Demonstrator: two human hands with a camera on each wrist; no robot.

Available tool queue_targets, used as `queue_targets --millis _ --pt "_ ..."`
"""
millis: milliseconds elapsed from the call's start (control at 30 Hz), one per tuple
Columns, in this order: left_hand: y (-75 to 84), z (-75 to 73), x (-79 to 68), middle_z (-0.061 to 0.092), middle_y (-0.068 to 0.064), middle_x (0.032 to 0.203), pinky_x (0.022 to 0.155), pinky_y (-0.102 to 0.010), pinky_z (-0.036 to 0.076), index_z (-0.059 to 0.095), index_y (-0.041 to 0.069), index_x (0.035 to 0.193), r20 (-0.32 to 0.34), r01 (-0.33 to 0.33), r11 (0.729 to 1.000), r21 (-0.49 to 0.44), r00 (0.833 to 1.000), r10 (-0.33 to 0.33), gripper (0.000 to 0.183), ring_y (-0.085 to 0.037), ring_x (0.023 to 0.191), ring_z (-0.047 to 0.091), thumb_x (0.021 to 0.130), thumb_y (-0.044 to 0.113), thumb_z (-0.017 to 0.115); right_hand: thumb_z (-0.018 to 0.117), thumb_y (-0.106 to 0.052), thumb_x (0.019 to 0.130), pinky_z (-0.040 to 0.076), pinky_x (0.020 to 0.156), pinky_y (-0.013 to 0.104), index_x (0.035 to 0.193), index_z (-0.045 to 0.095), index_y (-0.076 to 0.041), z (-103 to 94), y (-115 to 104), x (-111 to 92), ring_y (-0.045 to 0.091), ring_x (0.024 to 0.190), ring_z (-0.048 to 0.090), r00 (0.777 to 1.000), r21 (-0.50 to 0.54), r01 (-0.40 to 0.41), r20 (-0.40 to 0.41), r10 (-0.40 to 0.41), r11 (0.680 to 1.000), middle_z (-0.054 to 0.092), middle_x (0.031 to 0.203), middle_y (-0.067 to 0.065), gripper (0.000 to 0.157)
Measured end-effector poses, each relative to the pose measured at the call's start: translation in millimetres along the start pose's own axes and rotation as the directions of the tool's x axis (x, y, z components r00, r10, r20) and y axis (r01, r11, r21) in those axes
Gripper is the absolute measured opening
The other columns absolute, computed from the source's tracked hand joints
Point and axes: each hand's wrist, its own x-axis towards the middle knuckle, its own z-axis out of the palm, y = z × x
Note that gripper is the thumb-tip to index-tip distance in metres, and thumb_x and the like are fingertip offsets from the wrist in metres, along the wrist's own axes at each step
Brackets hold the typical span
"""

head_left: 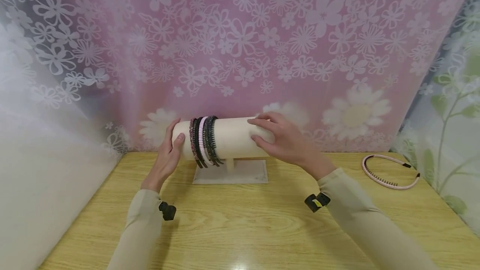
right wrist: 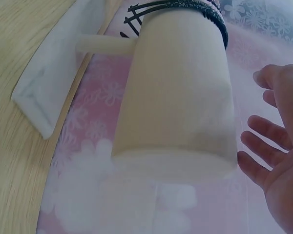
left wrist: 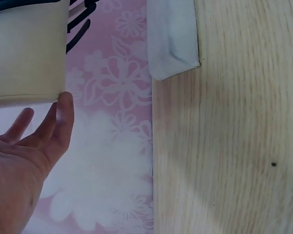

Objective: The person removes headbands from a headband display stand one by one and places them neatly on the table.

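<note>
"Headbands (head_left: 203,141) are all bunched on the left half of that cream roll (head_left: 234,138), just left of the post (head_left: 230,164). How would you steady it?"

"By the ends, pretty much like that. Left hand (head_left: 167,157) looks clamped on the left end, thumb in front, fingers round the back. It's nice and clear of the bands, so leave it there."

"And the right hand (head_left: 290,141)?"

"Looser. It's over the other end with fingers spread apart, not clamped on anything. Right wrist view is a bit murky, so I honestly can't tell if the fingertips touch the roll or just hover beside it."

"So squeeze harder?"

"Nah, I'd go light. One post in the middle means pushing down on either end could tip the thing, imo. Match the pressure on both sides and watch the pale base (head_left: 245,173) sits flat on the counter (head_left: 240,228)."

"Anything to avoid?"

"Sliding the left fingers inward. Some bands have little comb teeth, and their tips hang free under the roll, so a nudge probably snags or skews them. The loose pink headband (head_left: 403,188) is well apart on the right, so it's not in the way."
</note>
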Motion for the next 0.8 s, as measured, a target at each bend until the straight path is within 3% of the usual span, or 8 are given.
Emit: queue_targets --millis 167,300,700,800 --pt "-4.0 1.3 2.0 0.045 -0.020 0.149 0.080 -0.046 0.056 0.018 0.037 0.162 -0.017 -0.048 0.999 -0.014 0.999 0.048 0.057 -0.041 0.107 0.064 0.109 0.048 0.034 0.076 -0.026 0.093 0.057 0.090 0.043 0.133 0.068 -0.008 15.4 -4.1 17.1 0.028 0.111 0.064 0.999 0.018 0.001 0.052 -0.002 1.000 0.066 0.126 0.013 0.044" --pt "-5.3 1.8 3.5 0.046 -0.020 0.148 0.076 -0.039 0.055 0.019 0.037 0.161 -0.030 -0.058 0.998 -0.005 0.998 0.058 0.055 -0.040 0.103 0.064 0.109 0.047 0.034 0.074 -0.030 0.094 0.055 0.095 0.044 0.137 0.065 -0.010 25.5 -5.6 25.9 0.029 0.117 0.062 0.995 0.013 -0.010 0.098 0.009 1.000 0.064 0.129 0.014 0.049" --pt "-0.6 0.0 2.3 0.050 -0.024 0.142 0.080 -0.051 0.054 0.017 0.041 0.162 -0.028 -0.052 0.999 0.012 0.998 0.052 0.057 -0.043 0.104 0.063 0.108 0.051 0.034 0.073 -0.038 0.094 0.046 0.111 0.044 0.146 0.057 -0.011 45.6 -11.8 47.1 0.028 0.131 0.057 0.981 -0.021 -0.006 0.192 0.010 1.000 0.061 0.140 0.012 0.060" --pt "0.1 1.2 3.1 0.044 -0.021 0.153 0.092 -0.057 0.051 0.015 0.042 0.162 -0.032 -0.059 0.998 -0.030 0.998 0.058 0.058 -0.043 0.117 0.059 0.108 0.050 0.035 0.073 -0.042 0.094 0.045 0.112 0.048 0.147 0.056 -0.014 48.6 -13.4 51.1 0.029 0.133 0.055 0.976 -0.043 -0.019 0.218 0.028 0.999 0.060 0.143 0.011 0.063"
